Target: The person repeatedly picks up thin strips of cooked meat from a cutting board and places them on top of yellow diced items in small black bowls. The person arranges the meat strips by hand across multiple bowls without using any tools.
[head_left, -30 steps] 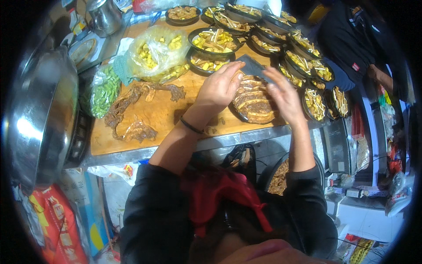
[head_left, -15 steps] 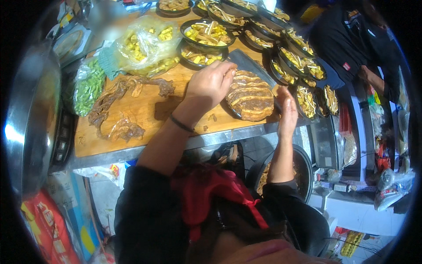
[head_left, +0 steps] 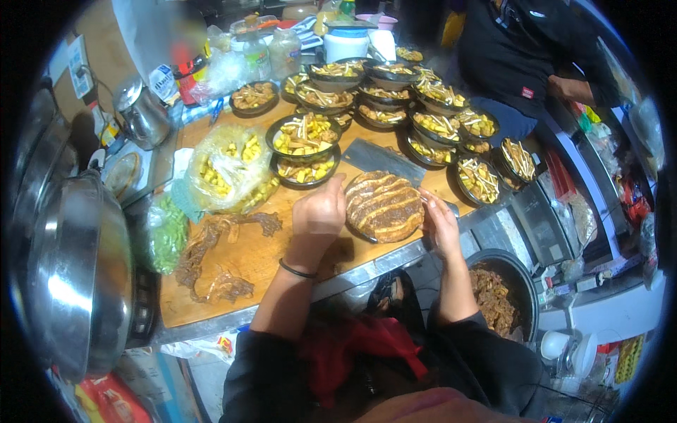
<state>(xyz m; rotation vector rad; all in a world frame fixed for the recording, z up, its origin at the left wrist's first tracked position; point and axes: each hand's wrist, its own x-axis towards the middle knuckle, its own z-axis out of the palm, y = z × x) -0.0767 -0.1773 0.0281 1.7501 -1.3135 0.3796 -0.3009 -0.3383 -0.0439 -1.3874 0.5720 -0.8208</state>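
Note:
A dark bowl topped with overlapping browned slices, apparently meat (head_left: 384,208), stands near the front edge of the wooden board (head_left: 303,247). Beside its left rim is my left hand (head_left: 321,211), fingers curled closed; what they hold, if anything, is hidden. My right hand (head_left: 443,227) is at the right rim, its fingers against the bowl. Just behind the bowl lies a dark flat cleaver blade (head_left: 384,158). Strips of dark, sauced meat (head_left: 201,247) spread over the left part of the board.
Stacked dark bowls of yellow cubes and pale strips (head_left: 305,134) crowd the back and right. A clear bag of yellow cubes (head_left: 233,166) and a bag of green vegetables (head_left: 168,233) sit left. Below right is a tub of brown food (head_left: 497,299). Another person (head_left: 529,63) stands far right.
The view has tilted up, showing more of the table's back. Both hands remain at the bowl; the right fingers now reach its rim.

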